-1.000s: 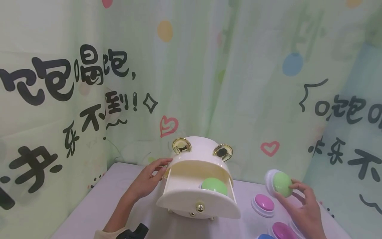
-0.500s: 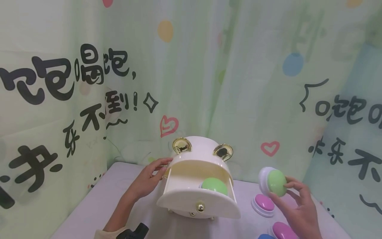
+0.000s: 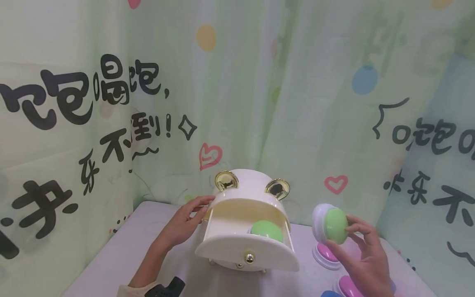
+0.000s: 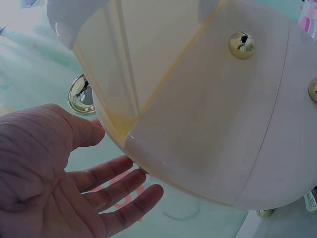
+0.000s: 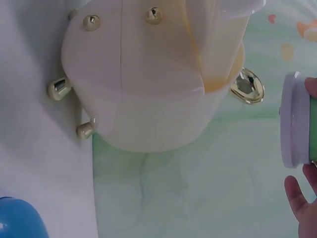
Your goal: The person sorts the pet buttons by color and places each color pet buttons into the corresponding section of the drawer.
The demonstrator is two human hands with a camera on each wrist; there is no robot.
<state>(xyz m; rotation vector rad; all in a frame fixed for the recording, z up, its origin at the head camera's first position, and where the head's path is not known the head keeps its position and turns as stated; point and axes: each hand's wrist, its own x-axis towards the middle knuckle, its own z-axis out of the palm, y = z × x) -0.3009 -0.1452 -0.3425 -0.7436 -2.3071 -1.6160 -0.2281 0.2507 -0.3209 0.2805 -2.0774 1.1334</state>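
My right hand (image 3: 365,253) pinches a round push button with a green dome and white base (image 3: 336,225), in the air right of a small white drawer box (image 3: 219,247). In the right wrist view, only the button's white base (image 5: 294,119) and part of the hand show. The box has gold ears, knobs and feet, and its upper drawer is pulled out. Another green-domed button (image 3: 267,230) lies inside that drawer. My left hand (image 3: 183,220) touches the box's left side with relaxed fingers; in the left wrist view, its fingers (image 4: 116,188) spread beside the shell.
On the table (image 3: 148,235), a pink button (image 3: 326,252) stands right of the box, partly covered by the held one. Nearer the front are another pink button (image 3: 349,286) and a blue one (image 3: 331,293). A printed curtain (image 3: 241,103) surrounds the table.
My right hand has moved left with the green button, closer to the box and now over the pink button. The left hand and the box have stayed in place.
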